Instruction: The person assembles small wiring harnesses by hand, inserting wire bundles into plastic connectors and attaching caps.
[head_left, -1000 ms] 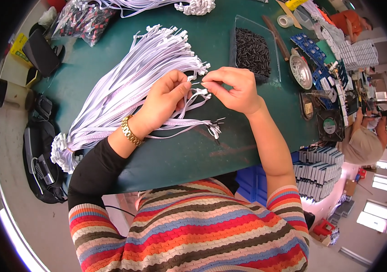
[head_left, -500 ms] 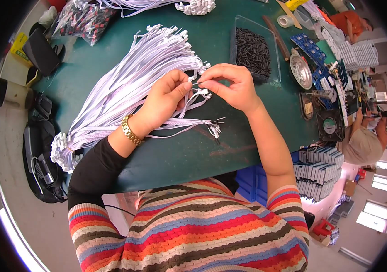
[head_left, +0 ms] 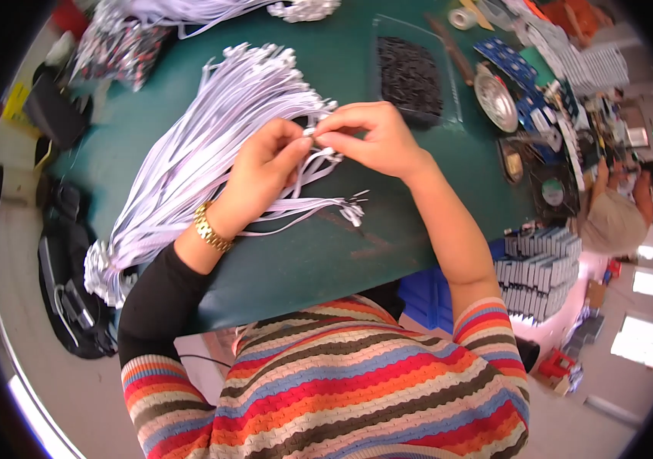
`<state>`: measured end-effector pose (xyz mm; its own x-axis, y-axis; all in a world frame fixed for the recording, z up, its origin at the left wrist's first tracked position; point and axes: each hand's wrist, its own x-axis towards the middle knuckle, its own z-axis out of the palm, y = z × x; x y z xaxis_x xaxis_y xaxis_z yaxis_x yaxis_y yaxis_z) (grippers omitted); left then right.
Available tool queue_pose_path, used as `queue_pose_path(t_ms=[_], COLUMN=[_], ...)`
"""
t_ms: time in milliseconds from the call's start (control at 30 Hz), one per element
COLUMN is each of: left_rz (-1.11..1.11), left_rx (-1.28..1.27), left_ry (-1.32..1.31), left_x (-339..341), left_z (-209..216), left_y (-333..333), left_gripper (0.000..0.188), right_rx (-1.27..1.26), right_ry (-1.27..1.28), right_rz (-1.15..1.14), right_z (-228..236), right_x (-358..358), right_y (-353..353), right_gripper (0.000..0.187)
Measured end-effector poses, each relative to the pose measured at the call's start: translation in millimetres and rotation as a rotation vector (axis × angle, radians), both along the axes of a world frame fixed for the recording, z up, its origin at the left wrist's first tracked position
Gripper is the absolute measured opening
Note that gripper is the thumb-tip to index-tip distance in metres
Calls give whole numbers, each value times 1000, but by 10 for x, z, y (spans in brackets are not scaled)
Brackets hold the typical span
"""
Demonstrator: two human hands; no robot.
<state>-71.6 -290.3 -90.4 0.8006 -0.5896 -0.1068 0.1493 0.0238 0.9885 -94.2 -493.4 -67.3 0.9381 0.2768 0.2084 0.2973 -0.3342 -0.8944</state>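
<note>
Both hands have drawn together since half a second ago: the right hand [head_left: 378, 139] has brought its fingertips in against those of the left hand [head_left: 263, 164], closing the gap seen then, and the whole view has shifted slightly. Left thumb and forefinger pinch one white connector [head_left: 309, 132], left of the clear tray [head_left: 450, 92] and nearer the wearer. Right thumb and forefinger are narrowed at that same connector; whether they grip a small piece I cannot tell.

One tray holds black pieces [head_left: 410, 76], too many to count. One clear bag [head_left: 121, 55], far left of the tray, holds small red, black and pale parts. One metal bowl [head_left: 482, 99] stands just right of the tray, its contents blurred.

Two bundles show: the near bundle [head_left: 196, 145], left of the tray, and the far bundle [head_left: 188, 11], left of and beyond it. The near one is of flat white cables, fanned out, with white connectors clustered at both ends; a few loose dark tips [head_left: 355, 206] lie nearer the wearer than the tray.
</note>
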Motion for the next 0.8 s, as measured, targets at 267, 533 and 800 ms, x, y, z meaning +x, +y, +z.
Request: queue_pose_path(t_ms=[267, 533, 800], left_rz=[22, 8, 1], left_rx=[-13, -40, -1], left_ry=[-24, -12, -50], left_x=[4, 2, -13], left_z=[-53, -11, -46], left_y=[11, -16, -27], left_gripper=[8, 6, 5], right_rx=[-5, -157, -348], right_ry=[-215, -376, -739], right_rz=[-31, -62, -529], right_z=[-102, -150, 582], right_x=[63, 86, -291], right_y=[25, -52, -541], right_gripper=[6, 7, 9])
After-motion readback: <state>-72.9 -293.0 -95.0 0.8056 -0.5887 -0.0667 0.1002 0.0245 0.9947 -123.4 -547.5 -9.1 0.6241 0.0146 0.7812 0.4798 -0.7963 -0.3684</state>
